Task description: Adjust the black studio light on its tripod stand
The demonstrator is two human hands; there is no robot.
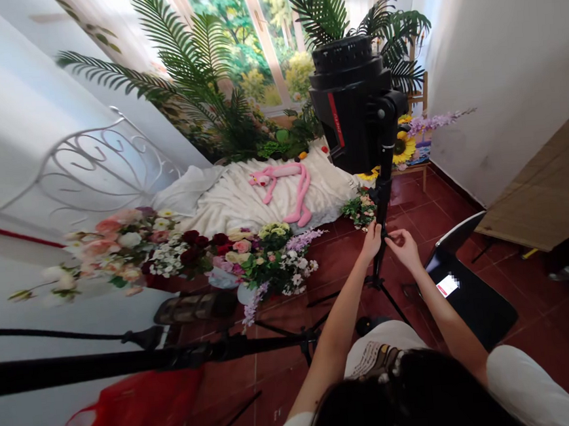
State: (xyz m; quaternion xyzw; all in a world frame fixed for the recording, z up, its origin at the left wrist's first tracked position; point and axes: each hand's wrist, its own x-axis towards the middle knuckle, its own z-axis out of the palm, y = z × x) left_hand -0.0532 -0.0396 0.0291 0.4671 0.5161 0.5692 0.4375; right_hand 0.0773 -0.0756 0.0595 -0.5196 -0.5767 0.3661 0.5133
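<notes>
A black studio light (352, 102) with a red stripe sits on top of a black light stand (385, 175). My left hand (371, 240) is wrapped around the pole of the stand, below the light. Just to the right of the pole, my right hand (404, 248) has its thumb and forefinger pinched together. Its fingertips are close against the stand; whatever they hold is too small to make out. Past the light, a pink plush toy (282, 177) lies on a white fluffy blanket (224, 191).
Bunches of artificial flowers (238, 253) line the blanket's near edge. Another black pole (104, 366) crosses at lower left, above a red bag (137, 408). On the right, a black chair (483, 305) bears a lit phone (446, 285). Stand legs spread over the red tiled floor (427, 208).
</notes>
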